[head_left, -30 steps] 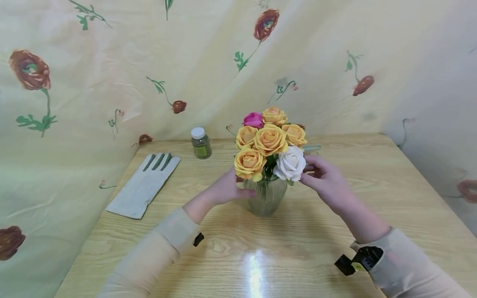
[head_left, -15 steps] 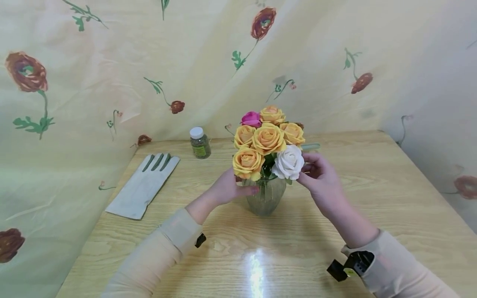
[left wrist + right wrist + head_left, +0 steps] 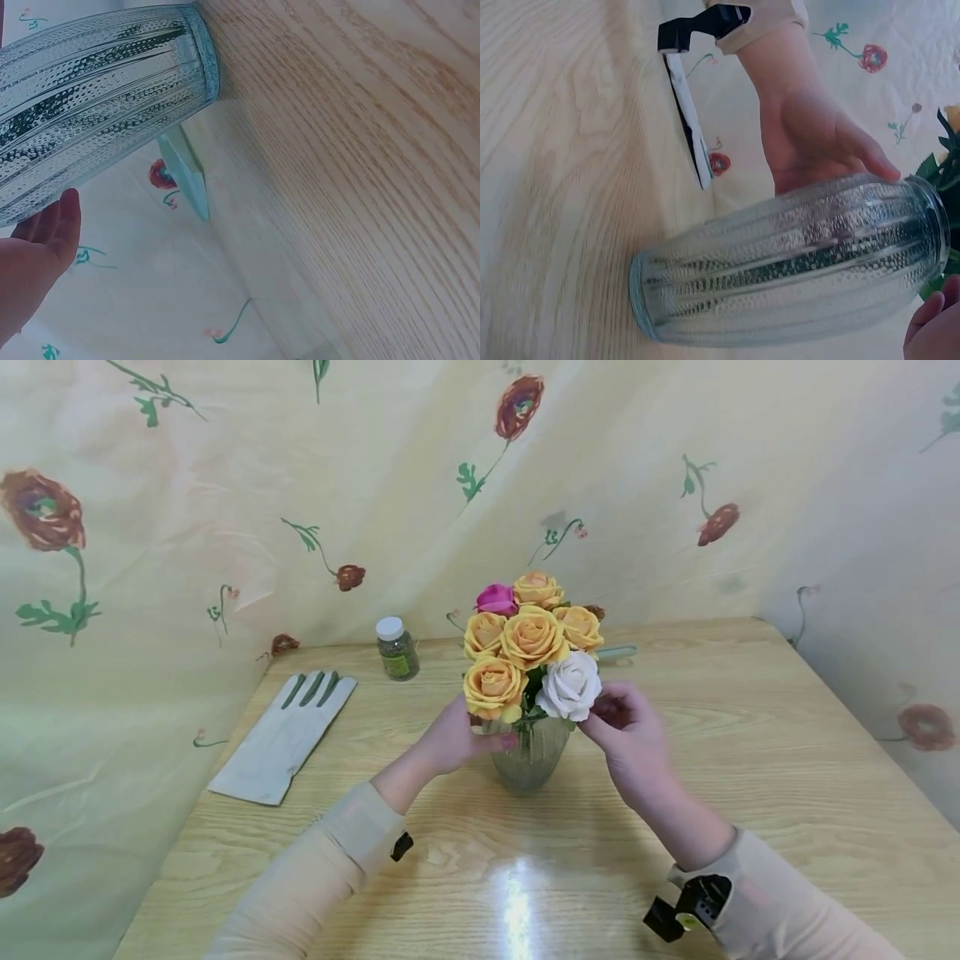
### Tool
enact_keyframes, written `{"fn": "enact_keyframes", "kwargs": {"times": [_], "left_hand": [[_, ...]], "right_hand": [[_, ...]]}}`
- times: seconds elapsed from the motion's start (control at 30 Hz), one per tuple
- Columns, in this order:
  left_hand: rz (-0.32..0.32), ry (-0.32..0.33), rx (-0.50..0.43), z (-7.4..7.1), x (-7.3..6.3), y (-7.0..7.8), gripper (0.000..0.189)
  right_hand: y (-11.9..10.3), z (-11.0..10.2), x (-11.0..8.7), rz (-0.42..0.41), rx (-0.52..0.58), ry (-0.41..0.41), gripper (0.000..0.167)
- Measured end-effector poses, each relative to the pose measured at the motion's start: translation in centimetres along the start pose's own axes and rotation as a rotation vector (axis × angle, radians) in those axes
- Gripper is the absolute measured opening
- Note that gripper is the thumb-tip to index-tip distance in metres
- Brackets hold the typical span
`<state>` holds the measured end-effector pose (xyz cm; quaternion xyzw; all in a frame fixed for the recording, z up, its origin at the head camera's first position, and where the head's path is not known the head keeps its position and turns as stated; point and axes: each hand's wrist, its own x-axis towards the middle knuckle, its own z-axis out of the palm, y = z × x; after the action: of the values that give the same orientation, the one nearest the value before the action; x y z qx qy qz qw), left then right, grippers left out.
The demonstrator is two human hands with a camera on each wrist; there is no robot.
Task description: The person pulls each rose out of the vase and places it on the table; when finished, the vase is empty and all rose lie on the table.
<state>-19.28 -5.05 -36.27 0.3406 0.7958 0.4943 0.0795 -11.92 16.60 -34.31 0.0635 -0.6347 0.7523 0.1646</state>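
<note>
A clear ribbed glass vase (image 3: 527, 760) stands upright on the table, filled with yellow roses (image 3: 534, 637), a magenta rose (image 3: 497, 600) and a white rose (image 3: 570, 685). My left hand (image 3: 452, 739) holds the vase near its rim from the left, thumb in front. In the right wrist view, that left hand (image 3: 810, 139) lies along the vase wall. My right hand (image 3: 633, 743) is at the white rose's right side, thumb and loosely bent fingers touching or close to its petals. The rose partly hides the right fingertips.
A white work glove with dark fingers (image 3: 288, 739) lies on the left of the wooden table (image 3: 750, 735). A small white-capped jar (image 3: 397, 650) stands at the back. Behind the vase, a pale green object (image 3: 617, 652) lies partly hidden. Flower-patterned cloth (image 3: 420, 485) hangs behind.
My right hand has shifted left, and the white rose sits slightly further left and closer to the other flowers. The left hand keeps its hold on the vase. The head view has turned slightly.
</note>
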Motion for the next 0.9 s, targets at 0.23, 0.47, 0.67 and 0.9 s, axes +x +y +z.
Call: {"fn": "enact_keyframes", "kwargs": {"times": [0.23,0.47,0.67,0.9], "left_hand": [[-0.017,0.015,-0.014,0.3,0.0,0.2,0.079],[-0.03,0.034,-0.015,0.4,-0.1,0.5,0.078],[-0.027,0.032,-0.015,0.4,-0.1,0.5,0.079],[-0.029,0.015,0.003,0.1,-0.6,2.9,0.074]], "right_hand": [[0.5,0.7,-0.2,-0.01,0.019,0.021,0.043],[0.4,1.6,0.0,0.015,-0.06,0.01,0.047],[0.0,2.5,0.5,0.049,-0.101,0.086,0.045],[-0.6,2.9,0.6,0.01,0.048,0.18,0.04]]}}
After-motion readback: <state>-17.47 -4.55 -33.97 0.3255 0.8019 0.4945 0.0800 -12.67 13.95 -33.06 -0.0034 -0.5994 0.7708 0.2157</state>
